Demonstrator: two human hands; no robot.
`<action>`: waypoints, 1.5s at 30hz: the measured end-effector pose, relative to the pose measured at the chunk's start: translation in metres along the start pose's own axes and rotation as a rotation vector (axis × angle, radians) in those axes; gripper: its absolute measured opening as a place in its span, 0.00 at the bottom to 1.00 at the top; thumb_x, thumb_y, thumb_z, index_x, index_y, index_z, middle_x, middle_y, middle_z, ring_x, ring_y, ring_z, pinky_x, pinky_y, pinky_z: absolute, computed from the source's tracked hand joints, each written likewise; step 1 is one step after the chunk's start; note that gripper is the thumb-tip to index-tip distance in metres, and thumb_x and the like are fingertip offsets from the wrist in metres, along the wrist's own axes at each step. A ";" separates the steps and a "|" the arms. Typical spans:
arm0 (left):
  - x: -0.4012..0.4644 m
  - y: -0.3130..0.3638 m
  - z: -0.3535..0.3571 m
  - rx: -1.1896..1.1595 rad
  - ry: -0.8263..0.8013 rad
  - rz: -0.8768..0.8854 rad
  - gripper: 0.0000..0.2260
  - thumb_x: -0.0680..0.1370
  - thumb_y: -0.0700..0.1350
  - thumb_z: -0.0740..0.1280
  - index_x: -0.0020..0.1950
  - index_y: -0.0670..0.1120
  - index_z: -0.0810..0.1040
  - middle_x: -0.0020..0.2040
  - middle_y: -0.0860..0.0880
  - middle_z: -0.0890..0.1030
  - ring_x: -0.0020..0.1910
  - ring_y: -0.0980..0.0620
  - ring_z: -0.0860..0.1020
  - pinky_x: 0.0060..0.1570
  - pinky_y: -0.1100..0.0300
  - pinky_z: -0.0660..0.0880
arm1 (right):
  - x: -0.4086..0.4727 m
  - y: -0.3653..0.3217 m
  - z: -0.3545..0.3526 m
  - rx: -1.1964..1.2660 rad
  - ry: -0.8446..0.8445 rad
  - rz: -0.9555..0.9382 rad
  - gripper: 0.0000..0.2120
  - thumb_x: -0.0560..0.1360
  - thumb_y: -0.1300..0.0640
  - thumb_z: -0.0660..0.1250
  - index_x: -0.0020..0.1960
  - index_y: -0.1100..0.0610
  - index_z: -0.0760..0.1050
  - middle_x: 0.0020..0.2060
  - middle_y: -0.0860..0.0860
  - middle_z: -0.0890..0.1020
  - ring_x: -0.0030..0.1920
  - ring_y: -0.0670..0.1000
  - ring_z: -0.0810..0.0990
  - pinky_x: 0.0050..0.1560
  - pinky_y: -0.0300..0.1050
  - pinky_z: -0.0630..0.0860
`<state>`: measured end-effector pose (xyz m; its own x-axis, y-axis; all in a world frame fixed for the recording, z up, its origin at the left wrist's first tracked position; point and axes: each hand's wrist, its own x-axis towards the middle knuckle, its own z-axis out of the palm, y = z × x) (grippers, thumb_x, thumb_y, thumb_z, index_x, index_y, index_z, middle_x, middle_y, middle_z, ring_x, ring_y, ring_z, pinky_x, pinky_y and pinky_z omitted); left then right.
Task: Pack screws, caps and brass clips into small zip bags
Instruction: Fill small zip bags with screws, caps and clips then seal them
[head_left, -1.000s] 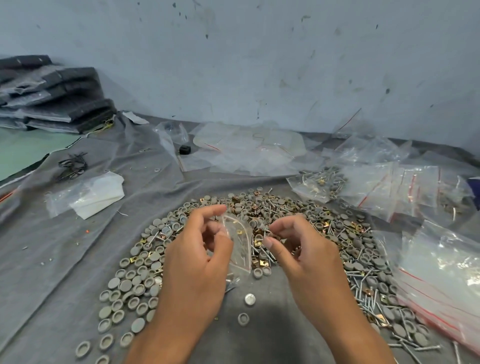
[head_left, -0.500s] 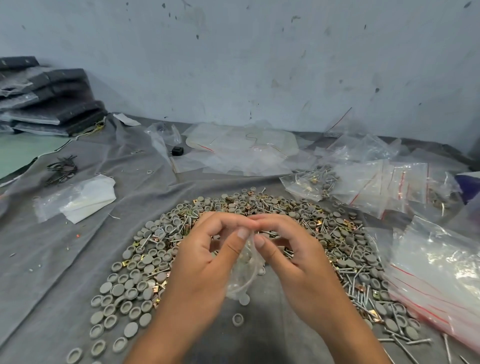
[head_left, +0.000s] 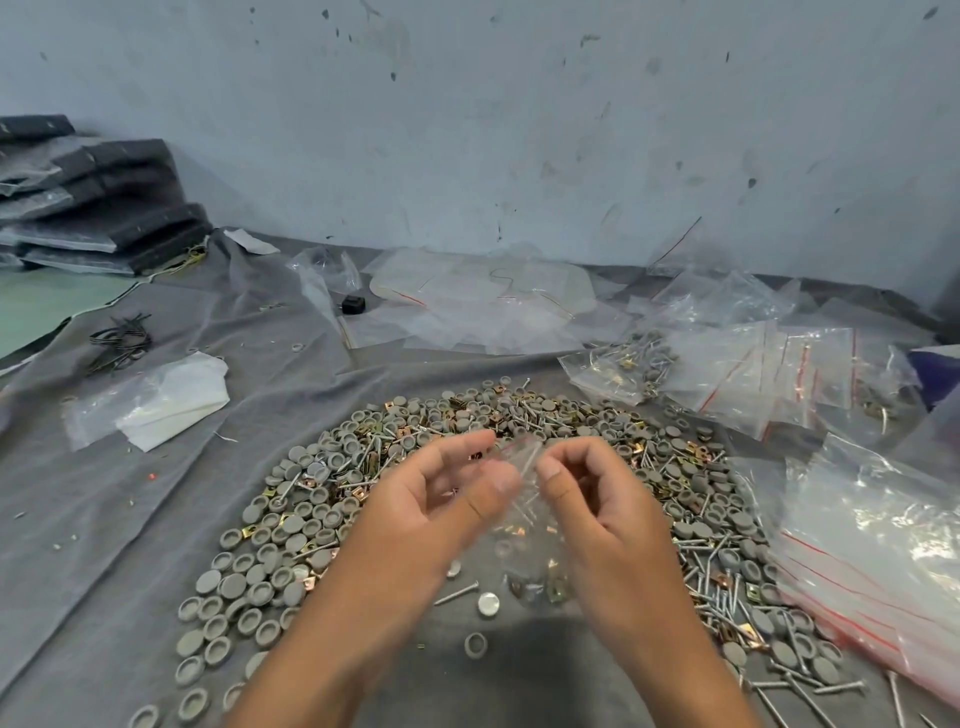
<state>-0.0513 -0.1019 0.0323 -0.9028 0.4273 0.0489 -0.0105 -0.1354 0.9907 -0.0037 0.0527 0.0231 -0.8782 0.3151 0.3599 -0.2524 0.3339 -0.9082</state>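
Between both hands (head_left: 415, 514) (head_left: 597, 514), zip bag (head_left: 524, 545) holding clips

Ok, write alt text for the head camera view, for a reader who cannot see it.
Two bare hands, left hand and right hand, pinch the top of a small clear zip bag holding screws and brass clips, above a heap of grey caps, screws and clips on a grey cloth. Filled bags lie at right.

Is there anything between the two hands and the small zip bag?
Nothing visible. The left hand and the right hand both pinch the top of the small zip bag, which hangs between them, already holding some parts.
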 end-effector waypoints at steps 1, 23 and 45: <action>-0.001 -0.001 0.001 0.080 0.002 0.035 0.20 0.69 0.54 0.80 0.60 0.55 0.82 0.55 0.53 0.86 0.54 0.56 0.84 0.49 0.67 0.79 | 0.001 0.000 -0.001 0.029 0.051 0.005 0.07 0.80 0.47 0.63 0.45 0.47 0.77 0.35 0.45 0.79 0.34 0.46 0.75 0.36 0.45 0.74; 0.001 0.000 0.003 0.178 0.142 0.205 0.09 0.71 0.57 0.72 0.47 0.58 0.86 0.41 0.51 0.86 0.40 0.53 0.83 0.40 0.65 0.77 | -0.003 -0.004 -0.007 0.200 -0.040 -0.022 0.05 0.79 0.46 0.64 0.49 0.45 0.77 0.41 0.50 0.80 0.44 0.55 0.78 0.47 0.53 0.77; 0.003 0.001 0.007 -0.060 0.200 0.327 0.11 0.67 0.51 0.77 0.47 0.57 0.81 0.43 0.49 0.85 0.43 0.55 0.82 0.46 0.66 0.78 | 0.001 -0.001 -0.015 0.304 0.078 -0.018 0.05 0.76 0.47 0.67 0.48 0.46 0.80 0.38 0.45 0.81 0.39 0.43 0.78 0.42 0.34 0.75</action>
<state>-0.0512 -0.0942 0.0345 -0.9285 0.1708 0.3297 0.2723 -0.2904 0.9174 0.0020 0.0656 0.0278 -0.8417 0.3826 0.3810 -0.3879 0.0623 -0.9196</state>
